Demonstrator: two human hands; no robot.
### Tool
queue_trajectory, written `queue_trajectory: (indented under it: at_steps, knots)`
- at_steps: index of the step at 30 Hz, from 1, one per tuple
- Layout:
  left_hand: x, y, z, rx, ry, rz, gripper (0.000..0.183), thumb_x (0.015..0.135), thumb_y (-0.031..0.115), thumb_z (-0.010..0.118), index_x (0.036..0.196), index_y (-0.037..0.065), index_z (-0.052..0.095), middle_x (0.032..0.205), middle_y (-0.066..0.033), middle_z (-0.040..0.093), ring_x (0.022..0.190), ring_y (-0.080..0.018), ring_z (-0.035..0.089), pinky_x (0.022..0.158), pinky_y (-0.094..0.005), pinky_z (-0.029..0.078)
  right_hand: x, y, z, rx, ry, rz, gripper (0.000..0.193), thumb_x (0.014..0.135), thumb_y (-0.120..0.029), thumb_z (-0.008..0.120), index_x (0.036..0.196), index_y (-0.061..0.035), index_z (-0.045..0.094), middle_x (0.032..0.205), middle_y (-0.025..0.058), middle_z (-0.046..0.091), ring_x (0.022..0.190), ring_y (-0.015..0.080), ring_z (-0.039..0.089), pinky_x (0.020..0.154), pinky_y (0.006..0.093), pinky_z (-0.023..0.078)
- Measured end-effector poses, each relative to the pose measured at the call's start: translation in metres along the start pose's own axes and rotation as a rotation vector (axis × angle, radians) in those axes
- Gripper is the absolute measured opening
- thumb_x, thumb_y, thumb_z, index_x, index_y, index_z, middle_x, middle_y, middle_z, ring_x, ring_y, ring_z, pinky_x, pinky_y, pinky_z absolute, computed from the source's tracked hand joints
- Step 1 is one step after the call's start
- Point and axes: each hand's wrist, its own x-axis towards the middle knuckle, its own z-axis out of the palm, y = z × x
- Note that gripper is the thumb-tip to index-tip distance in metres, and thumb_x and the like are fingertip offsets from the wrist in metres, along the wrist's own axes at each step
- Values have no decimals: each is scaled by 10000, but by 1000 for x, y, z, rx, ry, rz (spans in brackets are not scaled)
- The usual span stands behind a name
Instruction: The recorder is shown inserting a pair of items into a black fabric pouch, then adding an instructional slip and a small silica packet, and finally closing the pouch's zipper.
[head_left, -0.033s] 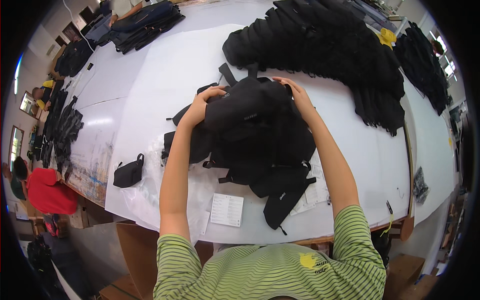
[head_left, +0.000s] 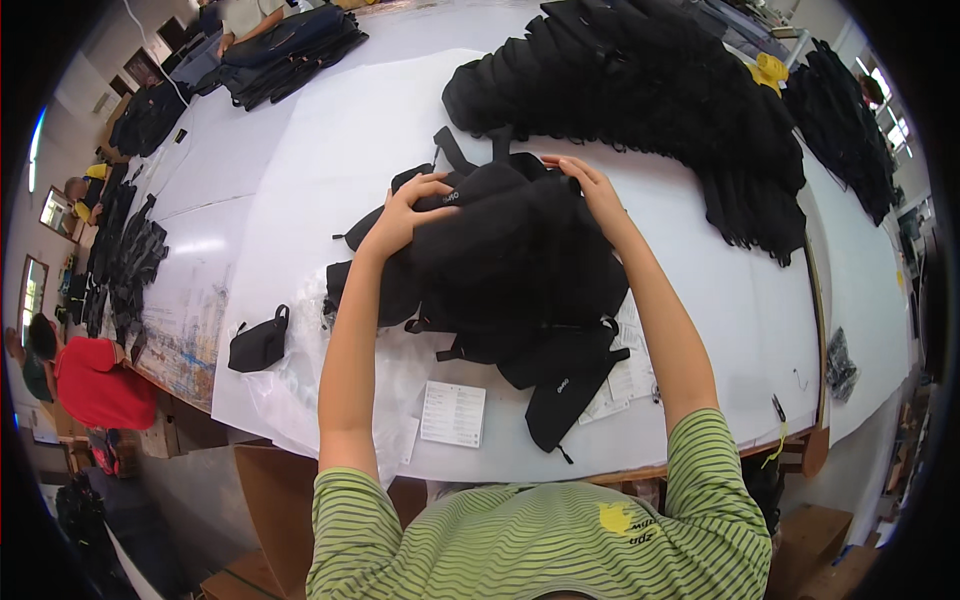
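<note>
A black fabric bag (head_left: 500,250) lies heaped on the white table before me, with straps and smaller black pieces around it. My left hand (head_left: 405,215) grips its upper left, thumb parted from the fingers over the cloth. At the upper right edge, my right hand (head_left: 590,190) holds the bag, its forefinger stretched along the top; the other fingertips are partly hidden. A small black pouch (head_left: 568,385) with a zip pull sticks out toward me. Another small black pouch (head_left: 258,343) with a loop lies left of my left forearm.
Clear plastic bags (head_left: 300,390) and a white printed card (head_left: 453,414) lie near the front edge. More papers (head_left: 628,370) sit under the bag's right side. A long stack of black bags (head_left: 620,90) fills the far right. Small snips (head_left: 778,408) lie at the right corner. Other people work at left.
My left thumb has spread away from its fingers. The bag's top panel has shifted between my hands, and its front marking no longer shows. My right hand has hardly moved.
</note>
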Motion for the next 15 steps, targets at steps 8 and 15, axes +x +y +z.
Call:
queue_trajectory:
  at_steps: [8,15]
  knots:
    - [-80,56,93,295,22,68,328,781,496,646,1067,340,686,1439,-15,373,1416,-350,9,1050,-622,-125,-92,44,24,-612,192,-380,391,850,-255,614,1228,-166,565,1287,123,483,1225,295,431,1039,372,332]
    - [-82,41,110,552,186,160,502,723,551,674,1184,366,603,1462,-24,327,1403,-383,64,1044,-665,-50,-112,84,-4,-892,343,-178,568,863,-451,549,1352,-181,441,1325,182,468,1213,344,450,1012,413,357]
